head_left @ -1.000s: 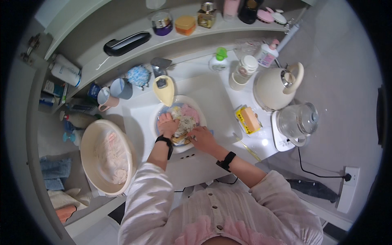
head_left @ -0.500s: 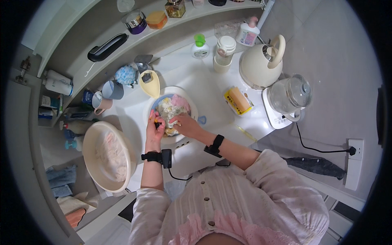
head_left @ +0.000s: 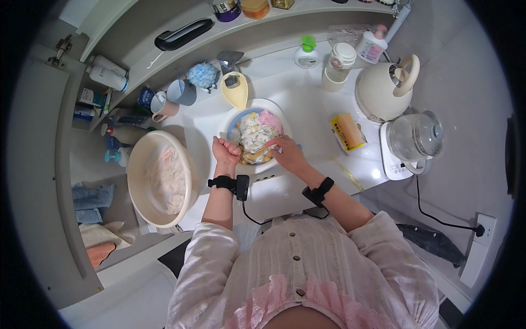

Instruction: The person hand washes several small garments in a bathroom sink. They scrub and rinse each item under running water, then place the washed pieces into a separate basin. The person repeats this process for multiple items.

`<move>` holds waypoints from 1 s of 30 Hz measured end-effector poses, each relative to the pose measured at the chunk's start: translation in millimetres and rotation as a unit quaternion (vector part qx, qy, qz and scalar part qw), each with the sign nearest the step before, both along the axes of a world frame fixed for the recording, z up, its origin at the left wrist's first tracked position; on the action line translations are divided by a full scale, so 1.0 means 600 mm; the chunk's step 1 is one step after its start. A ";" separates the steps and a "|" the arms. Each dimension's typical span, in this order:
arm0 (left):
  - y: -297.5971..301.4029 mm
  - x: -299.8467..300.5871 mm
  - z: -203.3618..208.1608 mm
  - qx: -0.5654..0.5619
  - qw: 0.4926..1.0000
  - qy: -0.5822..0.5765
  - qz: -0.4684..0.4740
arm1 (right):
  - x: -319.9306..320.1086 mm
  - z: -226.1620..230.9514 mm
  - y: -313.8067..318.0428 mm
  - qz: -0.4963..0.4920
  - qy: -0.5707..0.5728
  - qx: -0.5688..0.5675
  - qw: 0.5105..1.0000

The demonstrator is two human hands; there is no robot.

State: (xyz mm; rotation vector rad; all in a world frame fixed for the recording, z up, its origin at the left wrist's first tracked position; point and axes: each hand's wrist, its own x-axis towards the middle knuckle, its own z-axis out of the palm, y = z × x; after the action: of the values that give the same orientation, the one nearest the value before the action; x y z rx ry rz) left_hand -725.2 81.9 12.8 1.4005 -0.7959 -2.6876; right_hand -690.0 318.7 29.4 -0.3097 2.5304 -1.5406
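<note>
A round basin with a pale rim (head_left: 285,119) and blue inside sits in the sink, filled with wet white, pink and yellow-tan cloth pieces (head_left: 257,134). My left hand (head_left: 226,151) is at the basin's left rim, palm turned up and fingers curled closed; anything inside them is hidden. On the right side of the basin, my right hand (head_left: 290,154) reaches over the rim, its fingertips closed on the edge of the white cloth. Both wrists wear black straps with small devices.
A large cream tub (head_left: 189,164) with pale wet cloth stands at left. Beyond the basin is a yellow scoop (head_left: 235,93). Right on the counter are a soap bar on a yellow wrapper (head_left: 348,131), a cream kettle (head_left: 383,93) and a glass pot (head_left: 416,137).
The view has shifted, so the scene sits further right. My left hand has turned palm up and curled, and the dark thing seen at its fingers no longer shows. My right hand has moved toward the basin's right side.
</note>
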 end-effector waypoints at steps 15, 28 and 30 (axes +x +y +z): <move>-0.091 0.044 -0.041 -0.354 0.930 -0.100 -0.026 | -0.032 -0.019 -0.039 0.081 0.060 0.106 0.989; -0.074 0.129 -0.044 -0.562 0.766 -0.220 -0.222 | -0.150 -0.076 -0.144 0.193 0.084 0.278 0.937; -0.065 0.129 -0.028 -0.528 0.801 -0.163 -0.228 | -0.154 -0.073 -0.140 0.195 0.061 0.282 0.938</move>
State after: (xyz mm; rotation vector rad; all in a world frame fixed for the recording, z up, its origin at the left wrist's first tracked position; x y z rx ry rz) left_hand -648.0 42.6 -4.0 1.3735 -2.3824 -1.5093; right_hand -782.3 234.7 -14.1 -0.7753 2.6485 -0.6375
